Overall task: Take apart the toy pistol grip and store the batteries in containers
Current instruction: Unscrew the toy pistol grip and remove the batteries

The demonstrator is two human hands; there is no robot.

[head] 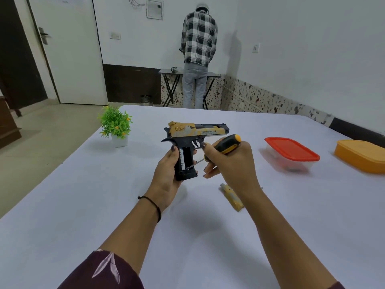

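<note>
A black and yellow toy pistol is held above the white table, barrel pointing right. My left hand grips its grip from the left, thumb on the upper side. The grip's side is open and a battery shows inside. My right hand grips a black and yellow screwdriver; its metal tip reaches into the open grip near the bottom. A yellow grip cover lies on the table under my right wrist.
A clear container with a red lid and a yellow container stand at the right. A small potted plant stands at the left. A person in a checked shirt stands at a folding table by the far wall.
</note>
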